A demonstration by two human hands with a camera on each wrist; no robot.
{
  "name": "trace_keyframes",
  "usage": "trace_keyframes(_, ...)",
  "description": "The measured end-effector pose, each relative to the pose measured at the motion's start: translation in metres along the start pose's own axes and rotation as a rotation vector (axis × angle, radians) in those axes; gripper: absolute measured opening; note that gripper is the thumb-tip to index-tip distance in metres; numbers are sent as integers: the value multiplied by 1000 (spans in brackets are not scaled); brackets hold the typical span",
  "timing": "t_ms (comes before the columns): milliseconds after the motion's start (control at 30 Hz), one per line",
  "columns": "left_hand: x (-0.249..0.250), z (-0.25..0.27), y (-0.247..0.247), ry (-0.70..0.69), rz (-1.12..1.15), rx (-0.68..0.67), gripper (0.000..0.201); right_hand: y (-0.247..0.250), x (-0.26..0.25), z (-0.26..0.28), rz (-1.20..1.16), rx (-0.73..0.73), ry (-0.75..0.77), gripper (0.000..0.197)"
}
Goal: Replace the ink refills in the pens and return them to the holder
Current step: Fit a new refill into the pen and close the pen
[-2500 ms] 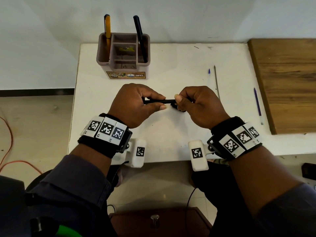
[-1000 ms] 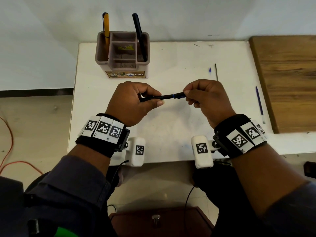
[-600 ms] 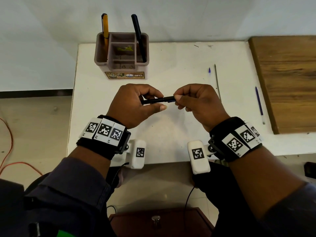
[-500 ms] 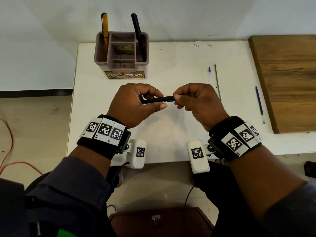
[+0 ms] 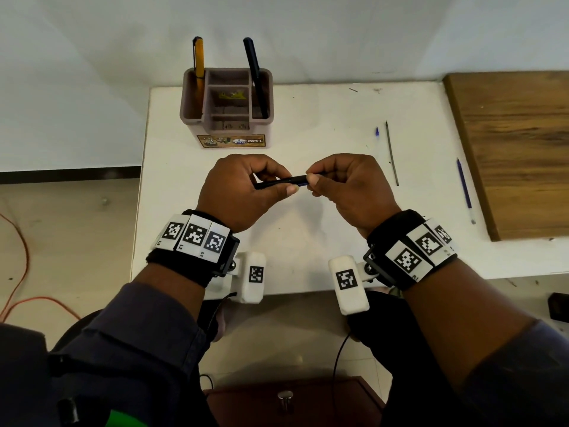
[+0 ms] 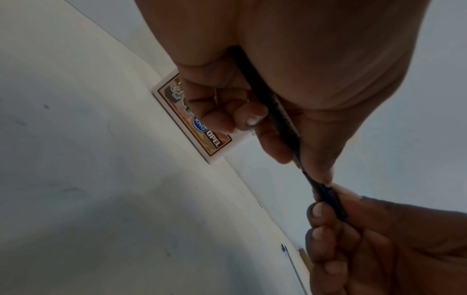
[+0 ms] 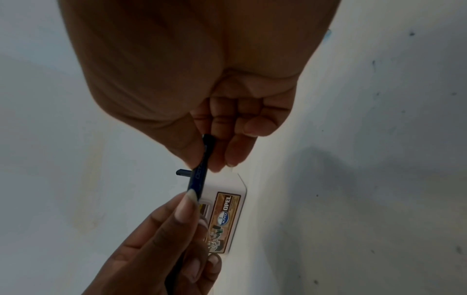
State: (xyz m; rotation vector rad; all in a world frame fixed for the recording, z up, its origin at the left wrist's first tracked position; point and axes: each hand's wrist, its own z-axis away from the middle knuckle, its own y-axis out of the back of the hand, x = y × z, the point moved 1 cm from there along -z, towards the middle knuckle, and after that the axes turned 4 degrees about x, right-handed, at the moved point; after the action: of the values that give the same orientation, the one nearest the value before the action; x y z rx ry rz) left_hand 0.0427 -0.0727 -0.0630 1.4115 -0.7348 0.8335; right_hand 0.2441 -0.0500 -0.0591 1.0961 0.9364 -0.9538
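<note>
Above the white table, we hold one dark pen.
Our left hand and right hand each pinch an end, fingers curled.

The holder carries a brown label low on its front wall — it reads "OPEL" in white beside a blue oval with "JOYO" — while the pen's print is illegible.

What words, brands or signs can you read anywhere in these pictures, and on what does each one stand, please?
"OPEL": on the sticker on the front of the pen holder.
"JOYO": in the blue oval on that same sticker.
Pale lettering on the dark pen in both hands: too blurred to read.
Square black-and-white code tags on the wristbands: patterns, no words.
</note>
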Motion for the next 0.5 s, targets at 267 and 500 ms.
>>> trace_keyframes(267,6,5,9,39,93,15,16,-10,-10,13,-75,65,9,13)
trace_keyframes(500,19,10,19,-95,119,80,28,-16,-34,12,-258,299,51,19)
